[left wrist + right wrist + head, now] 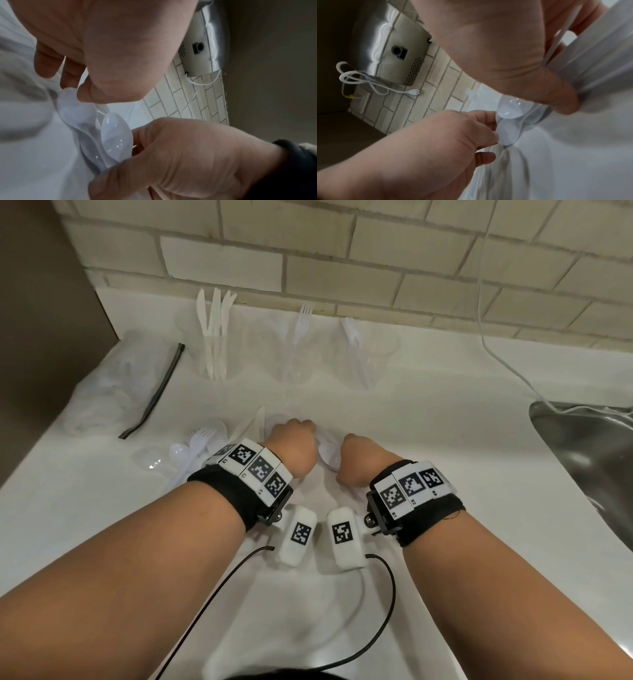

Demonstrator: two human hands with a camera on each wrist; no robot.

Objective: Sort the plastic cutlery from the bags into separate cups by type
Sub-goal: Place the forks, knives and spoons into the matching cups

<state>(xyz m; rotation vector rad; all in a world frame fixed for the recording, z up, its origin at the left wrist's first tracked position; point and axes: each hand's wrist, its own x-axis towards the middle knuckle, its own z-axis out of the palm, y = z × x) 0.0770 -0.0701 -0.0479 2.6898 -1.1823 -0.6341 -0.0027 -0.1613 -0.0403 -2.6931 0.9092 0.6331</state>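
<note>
Spoons [328,455], nested mid-table, are gripped by both left hand [295,447] and right hand [359,462]; separating them likely needs gentle, steady peeling.

**Location: kitchen or break-room counter**

You are working at a smooth white countertop [445,419] set against a wall of pale cream brick-pattern tiles [342,244]. A brushed stainless-steel sink basin [589,446] is recessed at your right. A stainless-steel wall-mounted appliance [385,44] with a looped white power cord [359,78] hangs near a wall outlet [358,102].
</note>
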